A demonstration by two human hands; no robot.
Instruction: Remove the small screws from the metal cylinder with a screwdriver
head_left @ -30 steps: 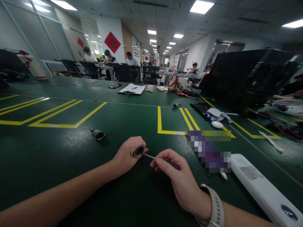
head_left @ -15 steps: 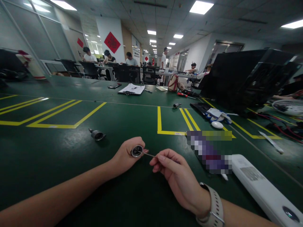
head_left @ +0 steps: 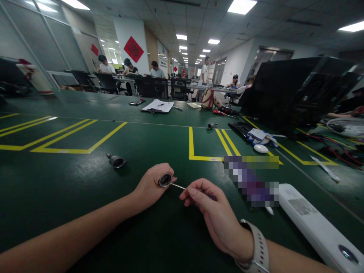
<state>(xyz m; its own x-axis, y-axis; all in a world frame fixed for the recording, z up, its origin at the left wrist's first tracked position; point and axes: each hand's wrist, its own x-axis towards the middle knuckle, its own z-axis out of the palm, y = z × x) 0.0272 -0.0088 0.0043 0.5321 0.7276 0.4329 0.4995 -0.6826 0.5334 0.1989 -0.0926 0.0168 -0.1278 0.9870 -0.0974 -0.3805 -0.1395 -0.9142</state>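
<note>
My left hand (head_left: 152,185) is closed round a small round metal housing (head_left: 165,180), its open end facing right and towards me. My right hand (head_left: 209,206) pinches a thin screwdriver (head_left: 178,185); its bare shaft points left, with the tip at or inside the housing's mouth. The handle is mostly hidden in the palm. A similar dark metal part (head_left: 116,161) lies on the green table beyond my left hand. Farther back, another small metal part (head_left: 212,125) rests near the yellow tape.
To the right lie a long white device (head_left: 315,223), a blurred purple packet (head_left: 250,182), a white oval object (head_left: 261,148) and gloves (head_left: 260,137). A red-handled screwdriver (head_left: 222,113) and a clipboard with paper (head_left: 158,106) are farther back. A large black box (head_left: 295,94) stands at right.
Both hands keep nearly the same places. The screwdriver's shaft has shifted slightly at the housing's mouth, and the housing has turned a little. In the background, the standing person has moved slightly right.
</note>
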